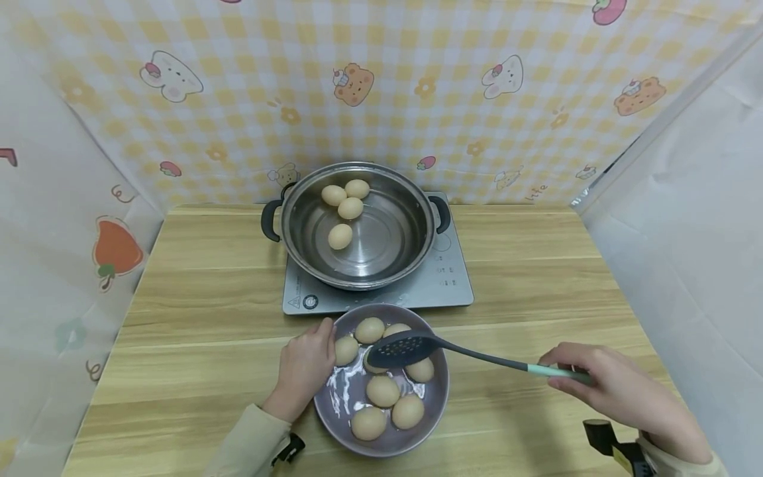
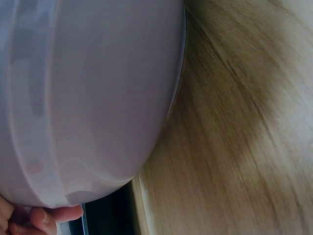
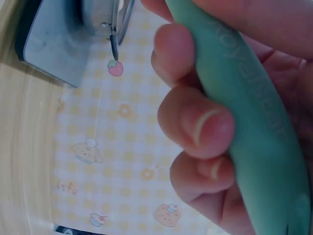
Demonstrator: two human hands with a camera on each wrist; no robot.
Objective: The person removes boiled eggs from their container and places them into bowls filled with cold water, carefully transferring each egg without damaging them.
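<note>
Skimmer (image 1: 411, 348) over bowl (image 1: 440, 391) w/ eggs (image 1: 383, 391), gripped by R hand (image 1: 622, 387), L hand (image 1: 306, 363) gripping bowl

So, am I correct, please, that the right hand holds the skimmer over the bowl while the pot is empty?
The pot isn't empty: the head view shows four eggs in it. The right hand does hold the skimmer over the bowl.
</note>
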